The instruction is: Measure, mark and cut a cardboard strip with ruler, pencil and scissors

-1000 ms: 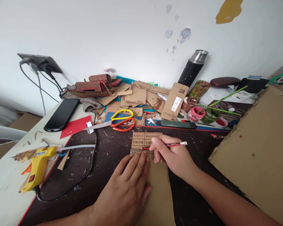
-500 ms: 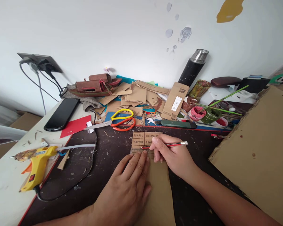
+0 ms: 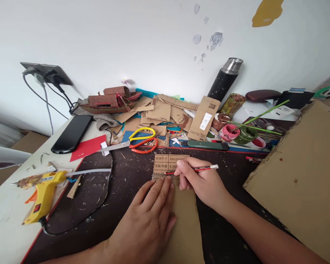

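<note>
A long strip of brown cardboard [image 3: 185, 220] with printed lettering at its far end lies on the dark mat [image 3: 121, 198]. My left hand [image 3: 154, 209] rests flat on the strip's left side, fingers stretched toward the printed part. Pinched in my right hand [image 3: 200, 179] is a red and black pencil [image 3: 206, 168]. Its tip points left and sits at the printed rows, just beyond my left fingertips. Whether the tip touches the cardboard I cannot tell.
Scissors [image 3: 143, 140] and a green utility knife [image 3: 207, 145] lie beyond the strip. On the left are a yellow glue gun [image 3: 45, 196] and a phone [image 3: 73, 134]. Cardboard scraps [image 3: 161, 110], paint jars [image 3: 228, 132] and a flask [image 3: 225, 79] line the wall. A large cardboard sheet [image 3: 302, 176] stands at right.
</note>
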`<act>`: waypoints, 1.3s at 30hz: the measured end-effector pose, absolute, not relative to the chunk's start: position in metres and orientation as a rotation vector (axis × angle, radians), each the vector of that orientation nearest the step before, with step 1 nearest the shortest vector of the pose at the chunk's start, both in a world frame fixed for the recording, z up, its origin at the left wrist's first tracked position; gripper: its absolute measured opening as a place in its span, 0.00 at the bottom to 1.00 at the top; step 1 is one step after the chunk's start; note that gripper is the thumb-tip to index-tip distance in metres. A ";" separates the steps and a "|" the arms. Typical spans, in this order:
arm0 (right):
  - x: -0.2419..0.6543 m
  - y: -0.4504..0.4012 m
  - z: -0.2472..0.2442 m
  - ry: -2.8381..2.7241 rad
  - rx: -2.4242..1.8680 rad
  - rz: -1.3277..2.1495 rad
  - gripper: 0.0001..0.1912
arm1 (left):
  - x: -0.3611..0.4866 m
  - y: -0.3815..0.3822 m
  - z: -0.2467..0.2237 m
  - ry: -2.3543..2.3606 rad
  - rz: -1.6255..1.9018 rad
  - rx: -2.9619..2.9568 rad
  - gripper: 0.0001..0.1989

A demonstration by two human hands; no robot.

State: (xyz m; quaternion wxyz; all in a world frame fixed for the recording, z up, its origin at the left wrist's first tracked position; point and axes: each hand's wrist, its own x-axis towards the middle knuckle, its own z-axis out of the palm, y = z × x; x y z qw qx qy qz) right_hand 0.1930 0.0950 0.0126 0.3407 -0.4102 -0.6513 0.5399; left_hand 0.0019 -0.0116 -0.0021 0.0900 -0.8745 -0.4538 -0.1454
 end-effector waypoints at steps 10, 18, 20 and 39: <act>0.193 0.095 0.011 -1.531 -1.046 1.466 0.27 | 0.002 -0.011 -0.001 -1.352 -0.419 -2.602 0.27; 0.198 0.098 0.017 -1.358 -1.030 1.422 0.27 | 0.002 -0.011 -0.003 -1.361 -0.402 -2.595 0.27; 0.199 0.099 0.017 -1.357 -1.036 1.403 0.27 | 0.002 -0.011 -0.002 -1.360 -0.410 -2.593 0.27; 0.205 0.108 0.020 -1.356 -1.057 1.320 0.26 | 0.003 -0.011 0.001 -1.358 -0.400 -2.587 0.26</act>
